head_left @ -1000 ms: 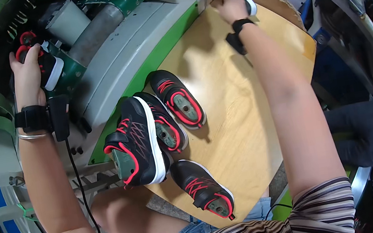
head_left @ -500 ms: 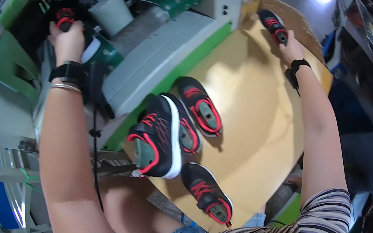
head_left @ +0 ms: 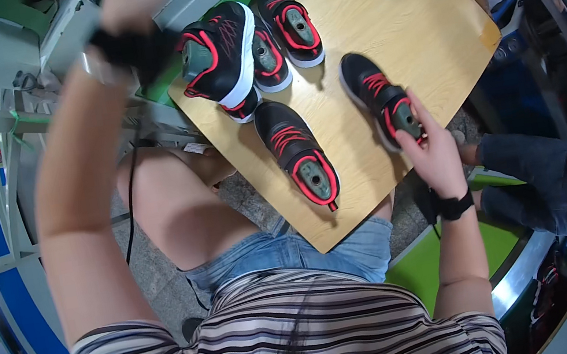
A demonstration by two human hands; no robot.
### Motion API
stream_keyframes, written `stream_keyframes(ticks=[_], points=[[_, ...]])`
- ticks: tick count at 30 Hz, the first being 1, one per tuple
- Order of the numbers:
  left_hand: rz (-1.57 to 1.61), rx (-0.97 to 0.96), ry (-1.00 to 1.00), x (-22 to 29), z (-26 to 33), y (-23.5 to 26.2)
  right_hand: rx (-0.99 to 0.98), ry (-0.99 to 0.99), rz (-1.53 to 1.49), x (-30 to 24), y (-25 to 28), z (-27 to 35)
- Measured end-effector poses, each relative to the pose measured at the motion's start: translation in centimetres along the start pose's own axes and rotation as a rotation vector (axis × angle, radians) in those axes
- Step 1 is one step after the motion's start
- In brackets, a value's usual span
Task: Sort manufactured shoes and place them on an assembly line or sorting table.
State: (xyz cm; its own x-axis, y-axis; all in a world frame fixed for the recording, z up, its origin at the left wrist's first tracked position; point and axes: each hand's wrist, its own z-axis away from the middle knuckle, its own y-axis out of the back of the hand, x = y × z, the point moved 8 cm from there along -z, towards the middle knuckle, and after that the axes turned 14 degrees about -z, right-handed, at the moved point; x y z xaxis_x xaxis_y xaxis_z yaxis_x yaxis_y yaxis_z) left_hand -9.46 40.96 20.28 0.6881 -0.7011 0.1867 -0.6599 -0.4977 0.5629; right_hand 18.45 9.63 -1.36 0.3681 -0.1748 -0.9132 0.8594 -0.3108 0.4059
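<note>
Setting a black-and-red shoe (head_left: 382,106) down on the wooden board (head_left: 406,16), the right hand (head_left: 432,153) grips its heel end.

Head view: the right hand's fingers curl round the heel of that shoe, which lies sole-down near the board's right edge. Just left of it lies a second shoe (head_left: 298,152), and three more shoes (head_left: 251,41) cluster at the board's far left corner. The left hand (head_left: 131,8) is raised beyond that corner, blurred; I cannot tell whether it is open or holding anything.
</note>
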Motion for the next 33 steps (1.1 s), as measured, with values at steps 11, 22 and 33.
stream_keyframes(ticks=[11,22,33], points=[[0.404,-0.665,0.007,13.6,28.4,-1.2,-0.055,0.132,0.122,-4.8,-9.6,4.3],[0.494,-0.48,0.041,13.6,29.2,-0.9,0.183,0.105,0.056,-3.5,-10.0,5.5],[0.511,-0.487,0.137,12.0,30.0,-0.2,0.169,0.117,0.067,-3.4,-10.4,5.4]])
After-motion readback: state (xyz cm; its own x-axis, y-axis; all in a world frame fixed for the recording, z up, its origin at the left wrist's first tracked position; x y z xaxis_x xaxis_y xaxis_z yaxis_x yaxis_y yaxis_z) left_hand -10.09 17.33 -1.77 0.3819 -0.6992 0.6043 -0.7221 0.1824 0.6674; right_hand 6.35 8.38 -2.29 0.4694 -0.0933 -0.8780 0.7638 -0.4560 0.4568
